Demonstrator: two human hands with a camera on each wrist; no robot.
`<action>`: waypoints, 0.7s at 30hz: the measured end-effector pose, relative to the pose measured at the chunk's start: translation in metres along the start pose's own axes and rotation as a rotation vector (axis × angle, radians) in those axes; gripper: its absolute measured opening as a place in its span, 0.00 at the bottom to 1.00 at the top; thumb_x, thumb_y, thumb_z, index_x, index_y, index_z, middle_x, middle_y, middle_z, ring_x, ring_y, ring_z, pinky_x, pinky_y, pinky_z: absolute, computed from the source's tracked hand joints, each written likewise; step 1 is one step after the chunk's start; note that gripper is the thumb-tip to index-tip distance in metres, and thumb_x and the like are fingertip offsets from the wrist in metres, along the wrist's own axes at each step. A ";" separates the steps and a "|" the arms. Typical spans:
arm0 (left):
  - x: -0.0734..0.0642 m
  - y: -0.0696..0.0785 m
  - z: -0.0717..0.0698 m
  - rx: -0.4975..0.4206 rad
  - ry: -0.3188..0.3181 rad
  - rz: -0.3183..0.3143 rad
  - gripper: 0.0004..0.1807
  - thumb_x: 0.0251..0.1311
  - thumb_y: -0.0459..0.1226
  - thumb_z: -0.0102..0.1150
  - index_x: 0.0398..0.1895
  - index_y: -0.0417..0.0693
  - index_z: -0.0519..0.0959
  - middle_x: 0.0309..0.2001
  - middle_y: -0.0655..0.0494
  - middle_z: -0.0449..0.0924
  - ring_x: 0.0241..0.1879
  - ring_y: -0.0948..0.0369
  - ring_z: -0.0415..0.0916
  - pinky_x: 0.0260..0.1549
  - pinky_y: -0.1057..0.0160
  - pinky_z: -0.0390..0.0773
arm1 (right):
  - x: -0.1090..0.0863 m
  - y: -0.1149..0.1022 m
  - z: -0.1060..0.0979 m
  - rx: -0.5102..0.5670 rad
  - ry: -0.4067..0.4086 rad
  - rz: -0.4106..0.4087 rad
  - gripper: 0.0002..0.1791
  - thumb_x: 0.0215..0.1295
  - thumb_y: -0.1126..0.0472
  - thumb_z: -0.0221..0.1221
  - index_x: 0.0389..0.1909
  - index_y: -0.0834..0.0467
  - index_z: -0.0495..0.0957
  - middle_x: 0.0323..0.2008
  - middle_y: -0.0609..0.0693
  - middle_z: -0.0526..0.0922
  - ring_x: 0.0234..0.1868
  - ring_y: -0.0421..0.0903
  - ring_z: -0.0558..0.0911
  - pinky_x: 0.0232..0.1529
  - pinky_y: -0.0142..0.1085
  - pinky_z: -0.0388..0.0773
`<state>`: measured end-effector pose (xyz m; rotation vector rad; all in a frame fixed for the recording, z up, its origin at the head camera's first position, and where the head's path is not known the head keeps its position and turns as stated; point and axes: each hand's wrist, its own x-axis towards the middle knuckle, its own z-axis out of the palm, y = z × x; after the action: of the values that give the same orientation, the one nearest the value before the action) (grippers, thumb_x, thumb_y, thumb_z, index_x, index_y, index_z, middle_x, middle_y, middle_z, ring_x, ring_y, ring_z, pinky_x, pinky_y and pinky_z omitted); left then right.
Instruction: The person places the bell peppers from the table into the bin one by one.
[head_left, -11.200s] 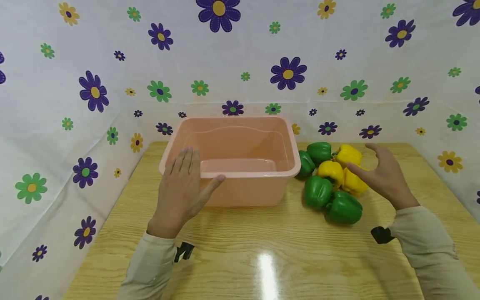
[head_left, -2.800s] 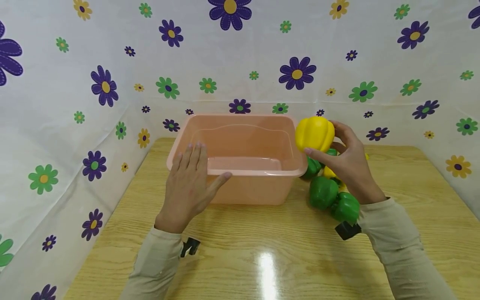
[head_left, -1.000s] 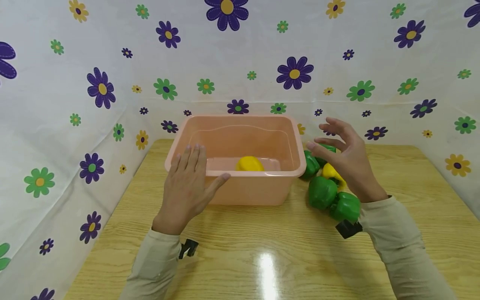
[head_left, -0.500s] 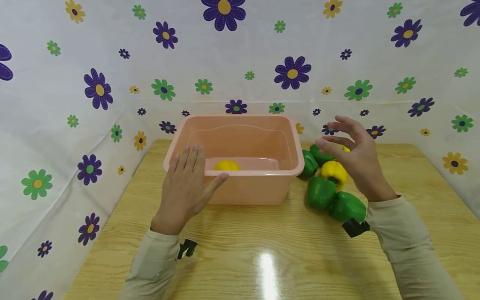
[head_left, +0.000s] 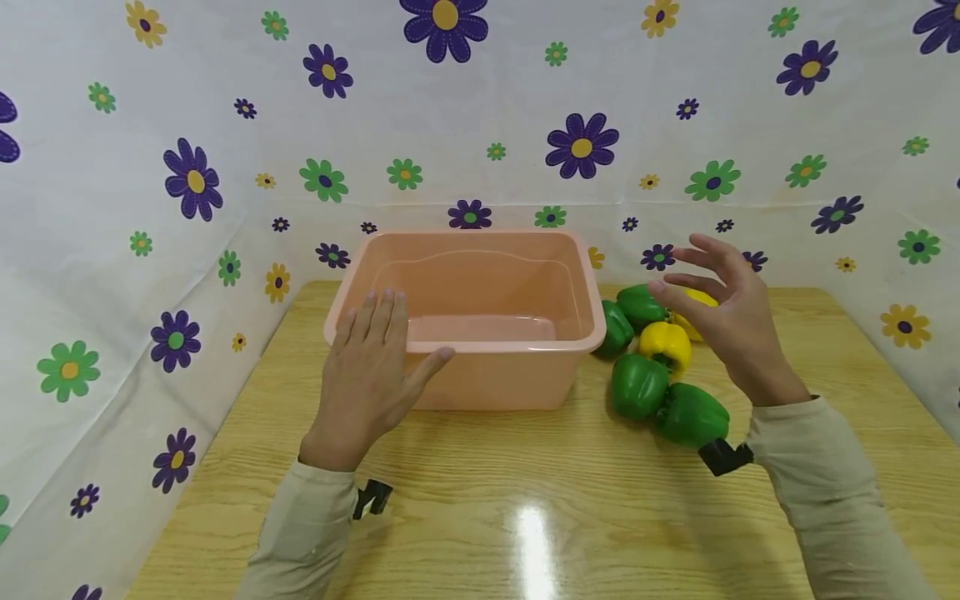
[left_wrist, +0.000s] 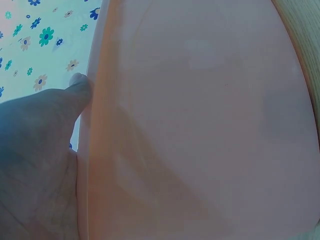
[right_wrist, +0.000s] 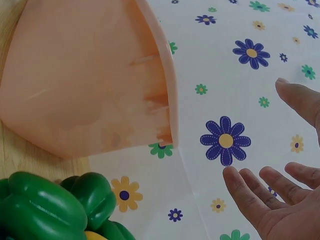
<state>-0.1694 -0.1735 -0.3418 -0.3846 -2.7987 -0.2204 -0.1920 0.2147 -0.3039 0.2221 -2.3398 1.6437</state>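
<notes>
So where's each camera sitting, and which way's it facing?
Head: worn on the head, facing forward and down at the pink tub, green peppers, yellow peppers and flowered cloth; left hand, right hand and sleeves show.
Left wrist: worn there, facing the tub's outer wall; part of the left hand shows.
Right wrist: worn there, facing the tub, green peppers and cloth; the right hand's fingers show.
Head and right wrist share tub, green peppers and cloth.

A flowered white cloth [head_left: 495, 92] is hung across the upper frame; a wooden table [head_left: 465, 483] is seen at lower centre.
</notes>
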 end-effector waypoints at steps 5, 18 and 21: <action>0.000 0.000 -0.001 -0.002 -0.012 -0.005 0.53 0.70 0.68 0.42 0.79 0.33 0.50 0.79 0.38 0.48 0.79 0.43 0.44 0.76 0.43 0.44 | -0.002 0.006 -0.008 -0.061 0.003 0.015 0.42 0.67 0.56 0.68 0.77 0.52 0.58 0.68 0.53 0.71 0.59 0.47 0.78 0.48 0.22 0.78; 0.001 0.000 0.001 -0.003 -0.009 -0.003 0.54 0.69 0.69 0.40 0.79 0.33 0.51 0.79 0.38 0.48 0.79 0.43 0.44 0.76 0.43 0.44 | -0.012 0.023 -0.031 -0.158 0.012 0.057 0.43 0.67 0.52 0.68 0.78 0.50 0.57 0.69 0.54 0.69 0.61 0.48 0.75 0.47 0.19 0.75; 0.001 0.000 0.001 -0.003 0.004 0.003 0.53 0.69 0.68 0.42 0.79 0.33 0.52 0.79 0.37 0.50 0.78 0.42 0.46 0.75 0.43 0.45 | -0.014 0.026 -0.034 -0.167 0.012 0.064 0.42 0.67 0.52 0.67 0.78 0.50 0.58 0.69 0.55 0.69 0.61 0.48 0.75 0.46 0.18 0.75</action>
<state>-0.1707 -0.1734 -0.3425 -0.3881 -2.7942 -0.2245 -0.1817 0.2553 -0.3205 0.1041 -2.4824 1.4614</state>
